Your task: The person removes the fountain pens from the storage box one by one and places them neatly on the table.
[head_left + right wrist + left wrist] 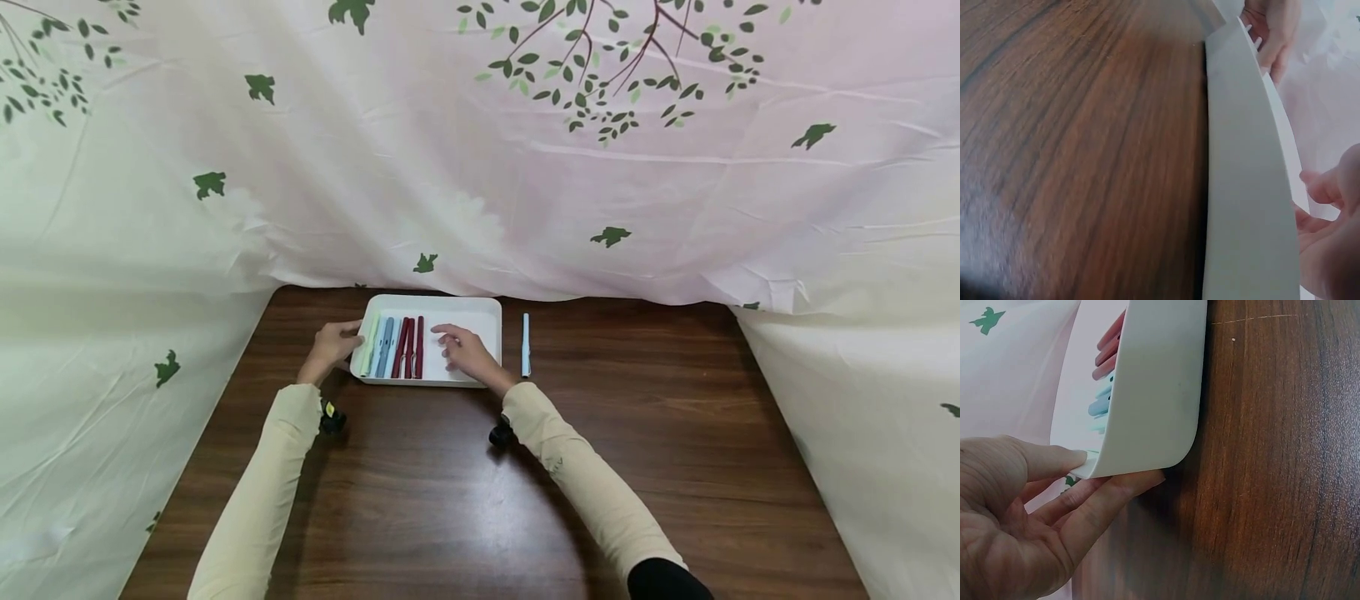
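Note:
A white tray (465, 311) holds a row of pens at its left side: a pale green pen (371, 346), blue pens (386, 347) and dark red pens (409, 347). My left hand (332, 346) grips the tray's left end. In the left wrist view its thumb (1060, 461) lies over the rim, with the other fingers against the outer wall. Over the tray's right part, just right of the red pens, my right hand (471, 352) hovers with loosely bent fingers and nothing in them. The right wrist view shows that hand beyond the tray's front wall (1247, 175).
A light blue pen (526, 346) lies upright in view on the brown wooden table (675, 433), just right of the tray. Behind the table hangs a pale curtain (480, 167) with leaf prints, which also runs down both sides.

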A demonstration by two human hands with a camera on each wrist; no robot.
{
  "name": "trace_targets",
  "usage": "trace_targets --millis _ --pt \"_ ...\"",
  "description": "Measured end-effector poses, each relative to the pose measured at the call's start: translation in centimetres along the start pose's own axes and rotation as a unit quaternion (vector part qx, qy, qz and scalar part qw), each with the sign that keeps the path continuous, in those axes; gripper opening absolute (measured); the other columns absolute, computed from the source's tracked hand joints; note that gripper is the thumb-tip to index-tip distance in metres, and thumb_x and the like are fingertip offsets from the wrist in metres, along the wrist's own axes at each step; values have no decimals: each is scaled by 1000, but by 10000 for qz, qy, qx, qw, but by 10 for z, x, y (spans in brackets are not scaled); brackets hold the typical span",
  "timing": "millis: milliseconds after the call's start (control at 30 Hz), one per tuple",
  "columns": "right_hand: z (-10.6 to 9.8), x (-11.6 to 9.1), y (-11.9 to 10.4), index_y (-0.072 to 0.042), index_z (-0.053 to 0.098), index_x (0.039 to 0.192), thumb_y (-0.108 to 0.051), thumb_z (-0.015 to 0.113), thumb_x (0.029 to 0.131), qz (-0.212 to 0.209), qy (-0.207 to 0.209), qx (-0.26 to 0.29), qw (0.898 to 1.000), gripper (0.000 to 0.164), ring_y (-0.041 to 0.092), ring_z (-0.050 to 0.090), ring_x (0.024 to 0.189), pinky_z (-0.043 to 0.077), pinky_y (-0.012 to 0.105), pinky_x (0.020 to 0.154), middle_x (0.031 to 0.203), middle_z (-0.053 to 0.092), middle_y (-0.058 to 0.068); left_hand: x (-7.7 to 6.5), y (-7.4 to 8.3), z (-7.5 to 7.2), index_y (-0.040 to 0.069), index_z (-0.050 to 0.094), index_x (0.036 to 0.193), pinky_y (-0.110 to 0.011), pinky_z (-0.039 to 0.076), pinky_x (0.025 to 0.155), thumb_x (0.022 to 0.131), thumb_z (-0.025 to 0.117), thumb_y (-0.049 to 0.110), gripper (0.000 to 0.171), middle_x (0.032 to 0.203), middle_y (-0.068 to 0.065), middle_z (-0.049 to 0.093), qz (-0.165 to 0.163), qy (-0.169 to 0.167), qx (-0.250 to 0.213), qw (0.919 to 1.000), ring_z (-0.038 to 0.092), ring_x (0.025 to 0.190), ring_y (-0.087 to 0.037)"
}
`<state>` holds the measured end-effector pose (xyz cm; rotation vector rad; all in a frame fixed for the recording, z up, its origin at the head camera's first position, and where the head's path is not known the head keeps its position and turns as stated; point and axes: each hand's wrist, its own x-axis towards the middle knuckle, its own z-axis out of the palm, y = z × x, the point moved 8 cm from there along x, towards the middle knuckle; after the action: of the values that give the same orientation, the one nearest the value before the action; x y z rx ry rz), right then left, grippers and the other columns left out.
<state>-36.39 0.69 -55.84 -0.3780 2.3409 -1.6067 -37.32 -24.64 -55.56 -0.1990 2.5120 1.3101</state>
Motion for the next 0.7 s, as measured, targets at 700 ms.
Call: trace_targets --millis 700 --pt "28 5 -5 -5 64 123 -5 41 110 -849 -562 -2845 9533 27 28 54 105 48 42 97 123 55 19 2 2 -1 1 45 157 -30 59 59 109 52 15 51 132 -35 63 129 32 63 9999 71 80 -19"
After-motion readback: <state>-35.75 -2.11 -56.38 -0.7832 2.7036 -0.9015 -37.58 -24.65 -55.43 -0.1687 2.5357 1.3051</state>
